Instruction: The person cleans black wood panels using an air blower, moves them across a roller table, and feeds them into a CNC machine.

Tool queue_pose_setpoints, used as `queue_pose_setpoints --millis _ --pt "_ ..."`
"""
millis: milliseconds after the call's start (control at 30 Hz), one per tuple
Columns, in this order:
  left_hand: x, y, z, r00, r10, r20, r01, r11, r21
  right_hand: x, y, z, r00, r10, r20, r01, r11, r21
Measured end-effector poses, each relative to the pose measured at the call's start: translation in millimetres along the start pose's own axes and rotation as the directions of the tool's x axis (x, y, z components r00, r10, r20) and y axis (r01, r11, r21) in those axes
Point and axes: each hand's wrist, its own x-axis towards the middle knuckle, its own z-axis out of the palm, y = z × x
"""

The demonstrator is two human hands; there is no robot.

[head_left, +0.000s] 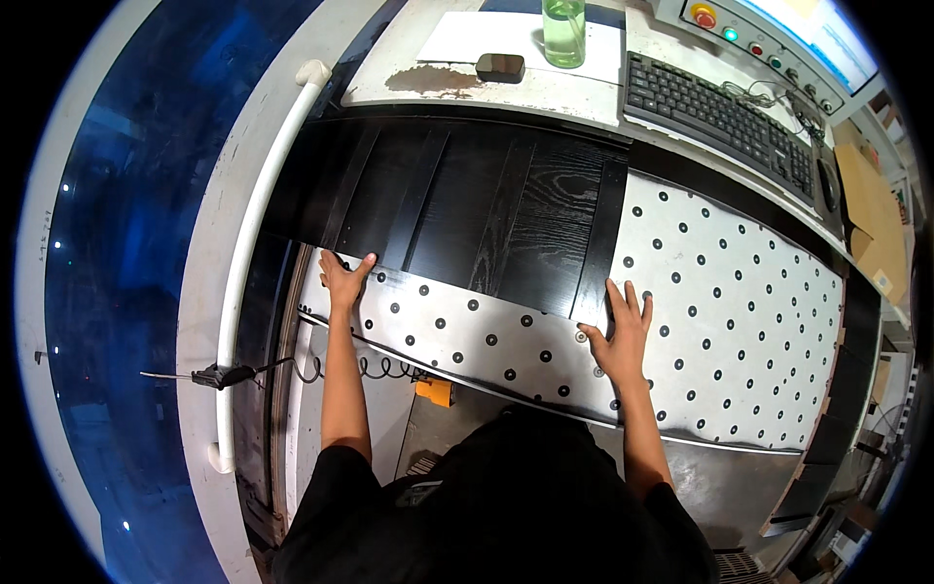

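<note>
A black wood-grain panel (462, 209) with raised strips lies flat on a white table (725, 331) dotted with several dark round studs. My left hand (342, 282) is at the panel's near edge, toward its left end, thumb and fingers apart. At the near right corner is my right hand (623, 336), fingers spread along the right edge and thumb pointing at the near edge. Neither hand is wrapped around the panel. The panel's left end runs into shadow beside the machine.
A white curved handle bar (255, 234) stands left, before a blue window (146, 243). Behind the panel are a keyboard (715, 122), a green bottle (564, 34) and a small dark box (500, 67). A coiled black hose (379, 370) and a yellow piece (434, 391) hang below the table's near edge.
</note>
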Motion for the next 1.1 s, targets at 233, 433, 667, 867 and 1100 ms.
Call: queue_pose_setpoints --millis 233,433,667,867,1100 --pt "-4.4 -14.1 9.2 0.994 0.077 -0.081 -0.072 0.996 0.059 7.4 -3.4 -6.4 0.998 -0.003 0.067 0.001 0.999 0.04" --pt "-5.2 -1.6 3.2 0.974 0.194 -0.12 -0.19 0.981 0.047 5.5 6.4 -5.7 0.994 -0.031 0.11 0.024 0.998 0.061" --pt "-8.9 -10.5 4.7 0.982 0.167 -0.092 -0.157 0.981 0.112 9.2 6.8 1.0 0.992 -0.047 0.115 0.046 0.999 0.012" --pt "-3.6 -3.4 4.3 0.982 0.177 -0.068 -0.169 0.98 0.108 6.8 6.7 3.9 0.995 -0.011 0.098 0.012 1.0 -0.01" --pt "-6.5 -3.1 3.1 0.977 0.198 -0.075 -0.192 0.978 0.084 9.7 7.3 6.4 0.995 -0.083 0.059 0.087 0.994 -0.063"
